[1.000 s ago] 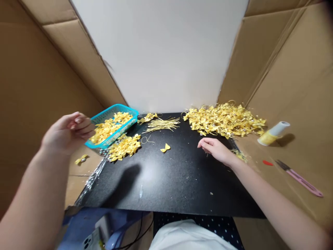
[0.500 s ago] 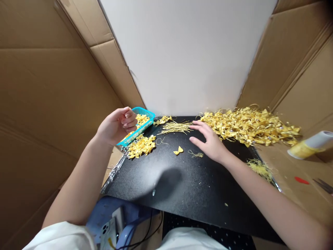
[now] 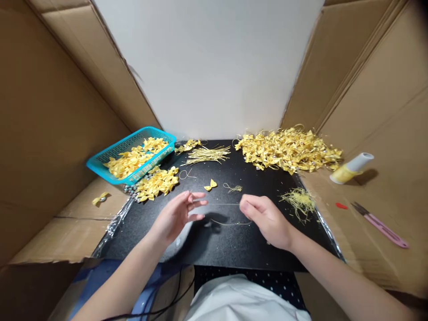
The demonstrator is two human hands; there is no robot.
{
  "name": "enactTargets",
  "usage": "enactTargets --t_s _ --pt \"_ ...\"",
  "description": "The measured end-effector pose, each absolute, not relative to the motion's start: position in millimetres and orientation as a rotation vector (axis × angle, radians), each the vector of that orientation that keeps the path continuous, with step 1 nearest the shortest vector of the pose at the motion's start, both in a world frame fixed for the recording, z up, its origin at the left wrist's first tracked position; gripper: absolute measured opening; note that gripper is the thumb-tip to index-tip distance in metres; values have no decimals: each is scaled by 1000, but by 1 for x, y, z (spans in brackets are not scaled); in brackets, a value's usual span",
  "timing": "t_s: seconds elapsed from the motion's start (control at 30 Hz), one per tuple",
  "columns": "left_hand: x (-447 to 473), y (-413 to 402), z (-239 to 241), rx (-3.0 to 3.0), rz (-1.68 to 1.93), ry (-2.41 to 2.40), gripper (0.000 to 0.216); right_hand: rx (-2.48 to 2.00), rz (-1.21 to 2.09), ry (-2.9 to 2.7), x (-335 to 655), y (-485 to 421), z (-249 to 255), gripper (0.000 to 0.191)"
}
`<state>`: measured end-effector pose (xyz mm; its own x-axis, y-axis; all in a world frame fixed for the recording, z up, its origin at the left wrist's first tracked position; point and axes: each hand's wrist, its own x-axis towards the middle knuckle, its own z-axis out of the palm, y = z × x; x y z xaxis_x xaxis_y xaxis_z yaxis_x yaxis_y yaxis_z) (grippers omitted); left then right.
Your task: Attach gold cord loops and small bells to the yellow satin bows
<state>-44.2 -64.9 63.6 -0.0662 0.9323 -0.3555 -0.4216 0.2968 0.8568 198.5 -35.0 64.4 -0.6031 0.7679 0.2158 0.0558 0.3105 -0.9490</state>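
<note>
A thin gold thread (image 3: 223, 204) runs straight between my two hands above the black table. My right hand (image 3: 267, 220) is closed in a fist around one end of it, and a loose strand hangs in a curve below. My left hand (image 3: 177, 216) has its thumb and forefinger pinched together at the other end, the remaining fingers spread. Just beyond the thread lies a single yellow bow (image 3: 211, 185). To the bow's right is a small tangled loop of thread (image 3: 232, 188). A bundle of cut gold threads (image 3: 207, 154) lies farther back.
At left stands a turquoise basket (image 3: 130, 136) of yellow bows, with a pile of bows (image 3: 158, 183) beside it. A large bow heap (image 3: 290, 151) fills the back right. Thread scraps (image 3: 299, 203), a thread spool (image 3: 351, 168) and pink-handled scissors (image 3: 381, 227) lie at right.
My right hand has drawn back from the thread bundle and closed on a thread. My left hand has lowered toward the table's middle. The view has shifted, showing more of the basket and the scissors.
</note>
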Motion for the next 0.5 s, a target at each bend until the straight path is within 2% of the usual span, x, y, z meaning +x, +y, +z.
enactTargets --t_s 0.17,0.3,0.37,0.43,0.5 --pt "-42 -69 45 460 1287 1110 27 -878 1031 -2050 245 -45 67 40" --pt "-43 -63 28 538 1258 1182 25 -1006 561 -1972 272 -35 82 31" --pt "-42 -58 21 869 1237 1311 23 -986 267 -1940 283 -27 96 24" --pt "-36 -47 16 1455 1166 1425 17 -943 70 -1952 289 -20 114 18" --pt "-24 -28 13 2111 906 1430 16 -921 -27 -1974 287 -14 130 16"
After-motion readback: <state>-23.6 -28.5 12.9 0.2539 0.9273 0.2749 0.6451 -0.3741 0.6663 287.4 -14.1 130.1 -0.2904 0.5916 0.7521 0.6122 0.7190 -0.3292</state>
